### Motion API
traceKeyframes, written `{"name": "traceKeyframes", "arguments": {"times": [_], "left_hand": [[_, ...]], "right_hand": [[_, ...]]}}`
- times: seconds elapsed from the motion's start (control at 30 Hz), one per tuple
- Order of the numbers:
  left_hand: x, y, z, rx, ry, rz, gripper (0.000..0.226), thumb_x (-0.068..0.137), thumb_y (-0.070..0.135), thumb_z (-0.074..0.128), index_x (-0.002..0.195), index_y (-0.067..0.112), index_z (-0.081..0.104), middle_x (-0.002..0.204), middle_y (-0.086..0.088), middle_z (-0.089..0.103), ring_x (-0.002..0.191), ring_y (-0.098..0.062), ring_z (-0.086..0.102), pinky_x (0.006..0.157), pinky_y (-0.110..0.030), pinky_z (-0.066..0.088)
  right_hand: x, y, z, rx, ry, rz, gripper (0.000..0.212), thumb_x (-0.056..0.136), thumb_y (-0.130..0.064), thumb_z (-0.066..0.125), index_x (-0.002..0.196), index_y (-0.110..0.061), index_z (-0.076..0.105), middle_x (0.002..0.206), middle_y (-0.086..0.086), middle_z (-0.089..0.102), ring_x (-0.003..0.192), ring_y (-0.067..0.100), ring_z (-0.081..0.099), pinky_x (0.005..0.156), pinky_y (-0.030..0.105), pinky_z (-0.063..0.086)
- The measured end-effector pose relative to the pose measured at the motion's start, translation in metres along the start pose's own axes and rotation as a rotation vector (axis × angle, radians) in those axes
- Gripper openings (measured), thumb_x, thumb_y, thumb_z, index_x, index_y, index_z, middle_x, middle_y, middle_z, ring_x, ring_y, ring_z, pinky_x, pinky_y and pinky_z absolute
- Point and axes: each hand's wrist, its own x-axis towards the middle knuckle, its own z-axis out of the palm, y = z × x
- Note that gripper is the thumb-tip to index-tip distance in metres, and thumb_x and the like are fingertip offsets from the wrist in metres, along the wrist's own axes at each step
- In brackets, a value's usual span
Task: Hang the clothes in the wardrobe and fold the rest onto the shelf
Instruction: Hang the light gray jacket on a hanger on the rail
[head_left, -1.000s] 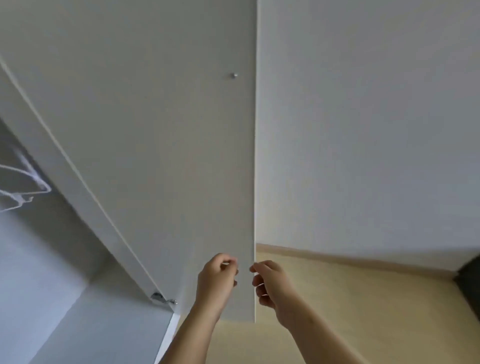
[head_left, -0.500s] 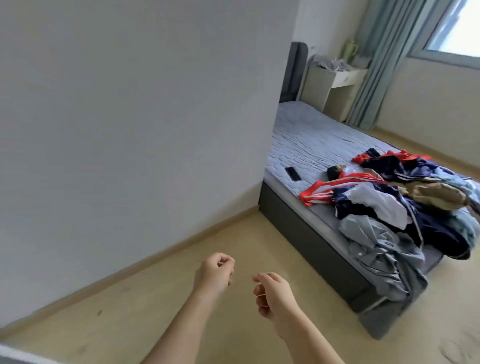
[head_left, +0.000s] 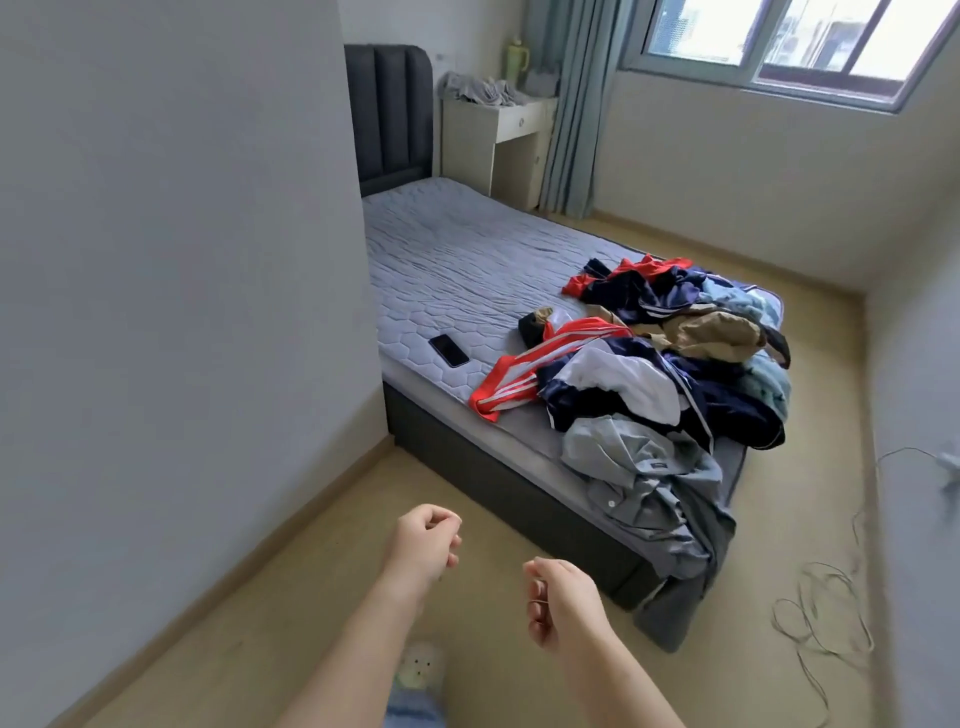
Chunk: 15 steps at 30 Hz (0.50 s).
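Head view, and the picture has swung right round. 1 second back the camera was tight on the white wardrobe door with both hands at its edge. Now the wardrobe is out of shot and we're looking across the room at the bed (head_left: 457, 249), which half a second ago was only sliding in from the right.

The left hand (head_left: 423, 545) and right hand (head_left: 561, 603) are low in the near foreground over the floor (head_left: 311, 597). They are side by side but apart, fingers loosely curled, nothing in either: both released, off the door.

The clothes pile (head_left: 675, 374) sits on the near right end of the mattress, well apart from the hands. Navy, white, tan and pale blue pieces are heaped together, and a red striped garment (head_left: 524, 374) trails off the left side. A grey shirt (head_left: 649, 493) spills over the near edge toward the floor. A black phone (head_left: 448, 349) lies on the bare quilting left of the heap, not touching it. A loose cable (head_left: 821, 613) snakes over the floor at the right.

My read is that the door business is done and this is the turn to fetch the first garment. Nothing here looks hung or folded yet, so the whole pile is still to do. The grey shirt hangs nearest the hands and looks the easiest first grab.
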Motion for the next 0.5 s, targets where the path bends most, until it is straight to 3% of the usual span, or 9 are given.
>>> {"name": "traceKeyframes", "arguments": {"times": [0.37,0.5], "left_hand": [[0.208,0.127,0.046,0.191,-0.104,0.020,0.014,0.092,0.019,0.051,0.082,0.019,0.060,0.074,0.002,0.061,0.059,-0.011,0.056,0.051,-0.022,0.037],[0.254,0.162,0.083,0.259,-0.186,0.015,0.014,0.093,0.022,0.051,0.081,0.021,0.059,0.076,0.002,0.062,0.060,-0.011,0.055,0.051,-0.020,0.039]], "right_hand": [[0.144,-0.167,0.047,0.132,0.071,-0.011,0.012,0.087,-0.005,0.051,0.077,-0.012,0.054,0.041,-0.004,0.043,0.039,0.011,0.031,0.043,0.019,0.022],[0.186,-0.203,0.034,0.206,0.124,0.038,0.013,0.088,-0.006,0.051,0.076,-0.012,0.053,0.055,0.002,0.045,0.043,0.012,0.032,0.041,0.018,0.024]]}}
